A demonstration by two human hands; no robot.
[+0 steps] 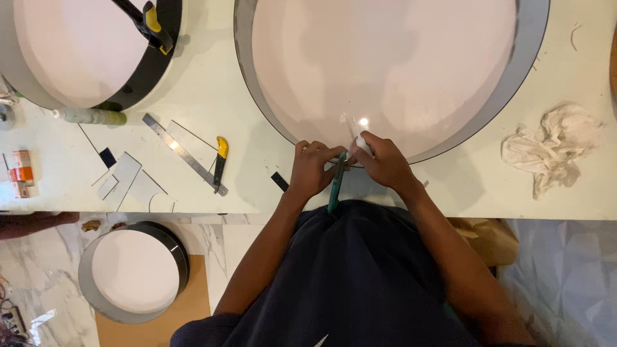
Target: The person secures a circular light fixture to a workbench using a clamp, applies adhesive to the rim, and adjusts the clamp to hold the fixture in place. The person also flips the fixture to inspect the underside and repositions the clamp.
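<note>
I see both arms reaching forward, left hand (313, 168) and right hand (384, 162) fingers curled around a green-handled tool (335, 183) at the large round white panel's grey rim (270, 109).

— Where do the hands sit?
— Both forearms reach forward and converge; the left hand (312, 168) is curled, knuckles up, fingers bent in a closed grip; the right hand (384, 162) sits just beside it, also clenched, thumb toward the left.
— Wrists?
— Both nearly straight; elbows spread apart.
</note>
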